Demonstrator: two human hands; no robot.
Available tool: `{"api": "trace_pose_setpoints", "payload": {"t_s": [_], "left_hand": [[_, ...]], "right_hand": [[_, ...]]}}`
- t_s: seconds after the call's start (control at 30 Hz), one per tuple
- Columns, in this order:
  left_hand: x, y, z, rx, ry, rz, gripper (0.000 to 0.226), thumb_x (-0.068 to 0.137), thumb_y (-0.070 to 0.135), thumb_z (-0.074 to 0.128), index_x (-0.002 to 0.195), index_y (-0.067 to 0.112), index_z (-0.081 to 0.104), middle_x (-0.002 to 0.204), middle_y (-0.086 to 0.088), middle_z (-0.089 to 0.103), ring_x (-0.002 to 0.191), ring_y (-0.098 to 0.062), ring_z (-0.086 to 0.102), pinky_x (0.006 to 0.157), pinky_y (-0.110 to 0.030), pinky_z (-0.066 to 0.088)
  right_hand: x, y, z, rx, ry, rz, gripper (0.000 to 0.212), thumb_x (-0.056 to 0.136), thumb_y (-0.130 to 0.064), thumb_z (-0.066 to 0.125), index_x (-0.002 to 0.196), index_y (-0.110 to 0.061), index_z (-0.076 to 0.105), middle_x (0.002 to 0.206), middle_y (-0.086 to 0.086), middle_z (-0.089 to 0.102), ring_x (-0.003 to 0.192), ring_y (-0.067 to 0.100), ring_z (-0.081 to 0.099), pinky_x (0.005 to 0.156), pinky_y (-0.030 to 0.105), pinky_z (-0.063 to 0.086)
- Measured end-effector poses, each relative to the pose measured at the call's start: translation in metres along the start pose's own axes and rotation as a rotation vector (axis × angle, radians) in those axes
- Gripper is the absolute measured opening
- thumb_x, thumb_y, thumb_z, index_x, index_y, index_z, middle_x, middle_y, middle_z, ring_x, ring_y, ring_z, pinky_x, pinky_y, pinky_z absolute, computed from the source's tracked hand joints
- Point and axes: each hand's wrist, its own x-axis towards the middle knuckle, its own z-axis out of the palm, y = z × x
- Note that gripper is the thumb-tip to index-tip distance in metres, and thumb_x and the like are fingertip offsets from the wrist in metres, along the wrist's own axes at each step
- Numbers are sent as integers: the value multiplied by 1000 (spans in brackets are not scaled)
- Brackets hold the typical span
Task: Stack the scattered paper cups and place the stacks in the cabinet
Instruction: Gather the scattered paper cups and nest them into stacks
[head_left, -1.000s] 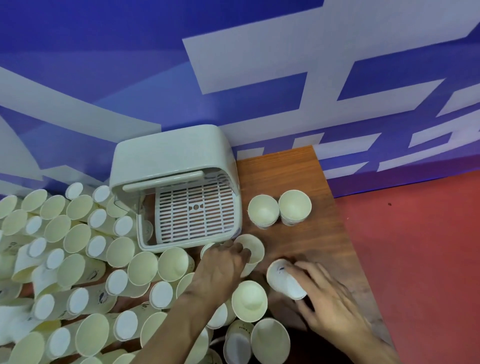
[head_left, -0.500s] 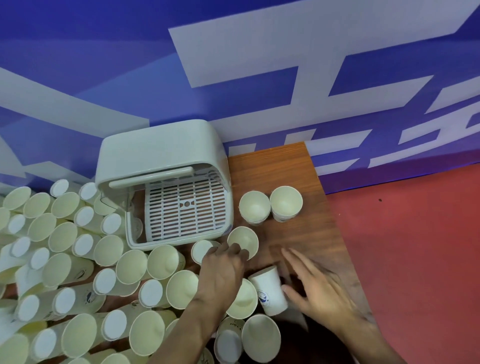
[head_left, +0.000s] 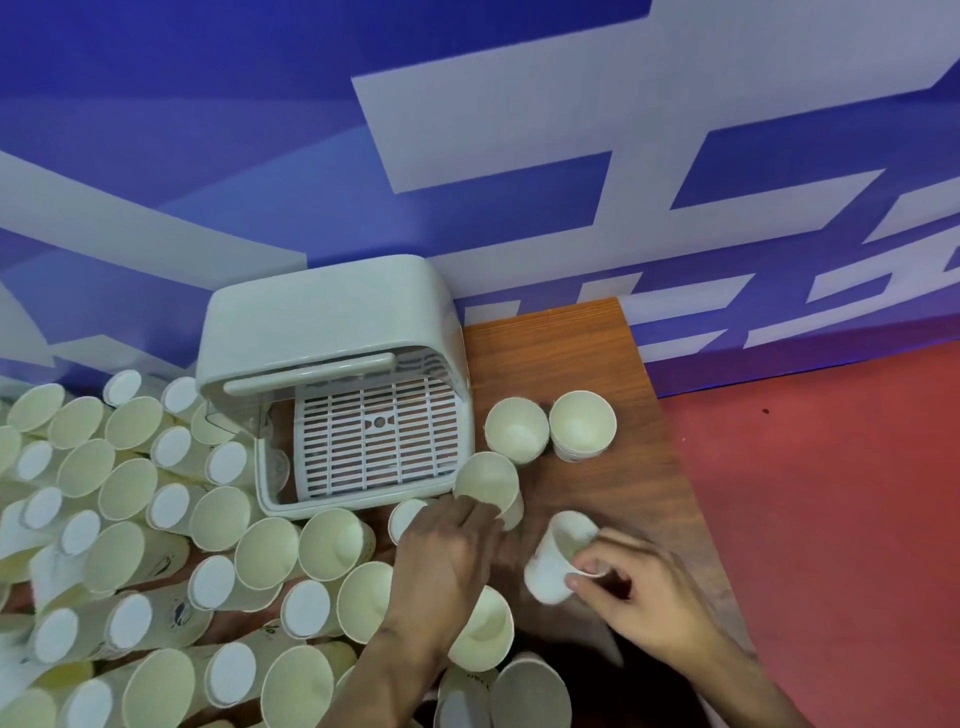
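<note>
Several white paper cups lie scattered over the left and front of the wooden table. The small white cabinet stands at the back with its lid raised, showing a slotted tray. My left hand grips an upright cup just right of the cabinet's front. My right hand pinches the rim of a tilted cup lifted a little off the table. Two upright cups stand side by side beyond them.
A blue and white wall rises right behind the cabinet. The table's right edge drops to a red floor. Bare wood shows between the two standing cups and my right hand.
My right hand has picked up the cup that lay on its side and turned it mouth up. My left hand stays on its cup by the cabinet.
</note>
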Motion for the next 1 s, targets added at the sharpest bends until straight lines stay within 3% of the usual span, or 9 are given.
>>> {"api": "trace_pose_setpoints", "payload": {"t_s": [0.1,0.23,0.37,0.53,0.7,0.83,0.9,1.0], "left_hand": [[-10,0,-19,-65,103,-25,5,92,23,66,92,20,70,82,6,64,72,-20,57,59,-37,48],[-6,5,-45,-79,284,-10,9,87,19,73,94,15,76,88,2,70,71,-23,62,62,-38,51],[27,17,-58,-91,281,54,10,90,18,71,98,14,75,94,1,69,79,-24,62,67,-39,49],[67,22,-47,-17,160,86,3,86,16,71,88,16,70,85,1,64,73,-25,55,63,-40,45],[72,18,-28,82,9,59,12,73,17,74,78,21,64,77,2,61,68,-23,50,60,-34,37],[71,13,-3,57,-24,36,15,75,23,79,86,20,68,84,2,64,72,-22,56,61,-35,46],[72,11,8,29,-24,28,24,77,26,80,97,18,71,91,0,67,77,-22,61,65,-35,52],[74,6,17,26,-69,44,20,72,19,83,86,20,69,85,2,64,77,-21,59,65,-36,51]], "right_hand": [[-12,-7,-30,40,149,-81,7,87,-36,75,87,-30,73,91,-22,64,85,6,63,73,28,51],[-7,-25,-74,-42,343,-237,11,89,-27,76,95,-20,82,97,-13,70,79,17,62,69,30,51],[22,-30,-86,-188,490,-270,13,90,-13,72,100,-10,80,99,-2,72,82,21,63,70,34,51],[58,-18,-66,-244,455,-330,15,96,-13,68,106,-10,78,102,-1,71,84,22,63,67,37,53],[68,-4,-53,-258,342,-252,17,97,-21,65,109,-16,77,106,-7,70,90,19,65,70,38,55],[73,5,-48,-277,303,-153,24,95,-30,66,115,-20,74,113,-10,69,98,18,67,76,37,57],[75,8,-44,-287,315,-143,20,94,-27,66,110,-20,76,112,-10,69,96,17,67,70,35,56],[78,14,-39,-292,318,-135,18,95,-24,64,105,-21,78,107,-11,70,89,18,66,62,38,54]]}}
